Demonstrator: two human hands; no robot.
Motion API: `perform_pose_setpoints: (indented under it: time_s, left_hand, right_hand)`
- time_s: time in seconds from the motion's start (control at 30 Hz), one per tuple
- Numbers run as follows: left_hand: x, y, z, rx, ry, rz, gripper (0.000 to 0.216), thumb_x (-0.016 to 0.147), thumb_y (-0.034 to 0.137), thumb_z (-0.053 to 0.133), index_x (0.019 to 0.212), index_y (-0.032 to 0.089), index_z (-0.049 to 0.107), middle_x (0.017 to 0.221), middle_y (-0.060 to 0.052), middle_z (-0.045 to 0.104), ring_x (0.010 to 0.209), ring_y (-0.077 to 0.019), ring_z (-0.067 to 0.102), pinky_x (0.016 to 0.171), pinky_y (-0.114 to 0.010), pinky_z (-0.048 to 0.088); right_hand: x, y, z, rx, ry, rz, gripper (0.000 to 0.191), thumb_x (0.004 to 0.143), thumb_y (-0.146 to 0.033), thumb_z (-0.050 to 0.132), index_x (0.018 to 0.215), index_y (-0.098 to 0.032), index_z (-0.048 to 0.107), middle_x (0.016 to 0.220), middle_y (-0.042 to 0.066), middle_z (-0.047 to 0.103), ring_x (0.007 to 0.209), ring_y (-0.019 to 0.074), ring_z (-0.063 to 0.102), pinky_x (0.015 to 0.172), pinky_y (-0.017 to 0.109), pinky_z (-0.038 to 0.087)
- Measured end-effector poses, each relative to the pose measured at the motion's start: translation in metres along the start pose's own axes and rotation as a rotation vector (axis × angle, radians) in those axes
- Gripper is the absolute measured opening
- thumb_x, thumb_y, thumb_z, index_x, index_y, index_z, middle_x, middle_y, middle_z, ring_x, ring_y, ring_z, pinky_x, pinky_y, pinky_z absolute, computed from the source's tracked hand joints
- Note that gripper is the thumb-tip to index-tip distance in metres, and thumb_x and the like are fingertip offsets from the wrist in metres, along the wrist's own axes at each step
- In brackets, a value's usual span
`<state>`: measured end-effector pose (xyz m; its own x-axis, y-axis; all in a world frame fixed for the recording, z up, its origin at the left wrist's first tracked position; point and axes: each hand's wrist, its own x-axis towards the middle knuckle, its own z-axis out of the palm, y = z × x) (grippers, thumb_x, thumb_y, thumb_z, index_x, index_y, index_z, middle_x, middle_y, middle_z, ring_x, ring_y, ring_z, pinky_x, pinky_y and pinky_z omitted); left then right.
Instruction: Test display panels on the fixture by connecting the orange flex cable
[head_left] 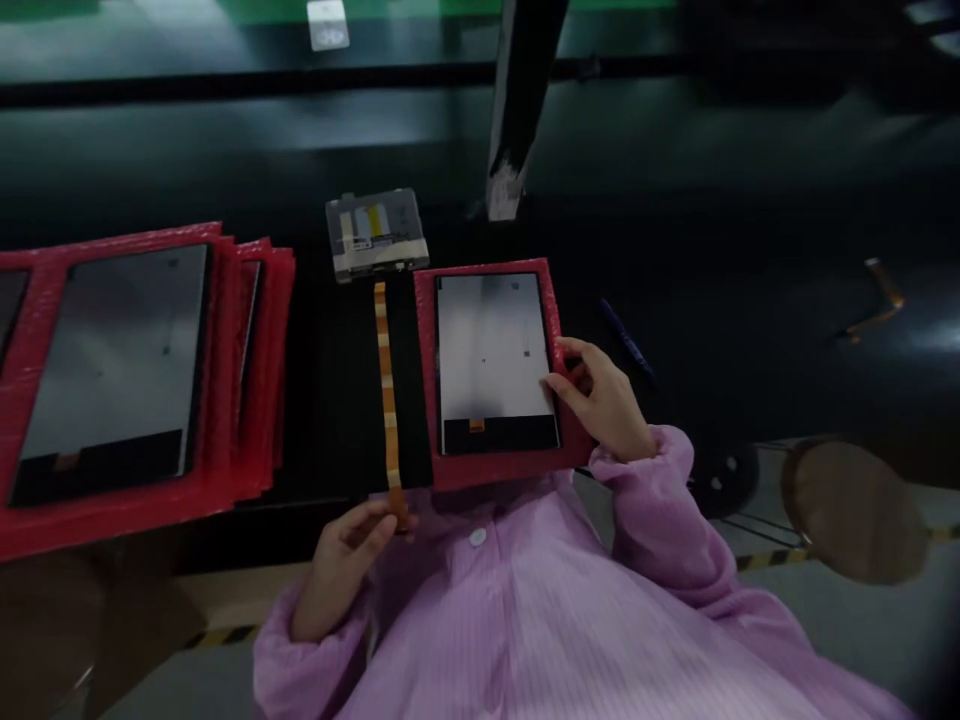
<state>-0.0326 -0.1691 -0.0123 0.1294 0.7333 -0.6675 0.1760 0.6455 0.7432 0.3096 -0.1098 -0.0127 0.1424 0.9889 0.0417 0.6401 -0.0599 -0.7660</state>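
Note:
My left hand point(351, 553), at the table's front edge, pinches the near end of a long orange-brown strip point(388, 400) with pale bands. The strip runs away from me over the dark table. To its right lies a flat display panel point(491, 345), grey-white with a black lower band and a small orange tab point(477, 426). Beneath the panel is a red padded sheet point(480, 472), its near edge close to my shirt. My right hand point(604, 395) grips this sheet's right edge, thumb at the panel's side; the undersides of the fingers are hidden.
Red padded sheets point(255, 400) are stacked at left, with another display panel point(120, 360) on top. A clear plastic case point(377, 232) lies beyond the strip, near a dark post point(517, 110). Rightward are a blue pen point(627, 340), an orange flex piece point(879, 305) and a round stool point(855, 510).

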Motion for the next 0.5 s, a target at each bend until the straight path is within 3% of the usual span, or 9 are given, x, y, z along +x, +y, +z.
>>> perform_pose_setpoints:
  time_s: [0.17, 0.5]
  left_hand:
    - [-0.001, 0.008, -0.007, -0.077, 0.024, 0.109, 0.029, 0.073, 0.043, 0.074, 0.083, 0.016, 0.071, 0.077, -0.005, 0.072, 0.069, -0.0149, 0.067, 0.069, -0.022, 0.055]
    - [0.025, 0.033, 0.006, -0.167, 0.196, 0.380, 0.019, 0.079, 0.037, 0.070, 0.084, 0.019, 0.070, 0.084, -0.001, 0.070, 0.078, -0.0108, 0.063, 0.076, -0.019, 0.051]
  right_hand:
    - [0.010, -0.003, 0.006, -0.080, 0.040, 0.006, 0.047, 0.081, -0.025, 0.061, 0.126, -0.017, 0.054, 0.109, 0.008, 0.061, 0.074, 0.0171, 0.056, 0.076, 0.037, 0.050]
    - [-0.001, -0.013, 0.013, 0.016, 0.002, -0.004, 0.041, 0.082, -0.024, 0.059, 0.124, -0.020, 0.056, 0.101, 0.006, 0.063, 0.070, 0.0152, 0.056, 0.067, 0.032, 0.049]
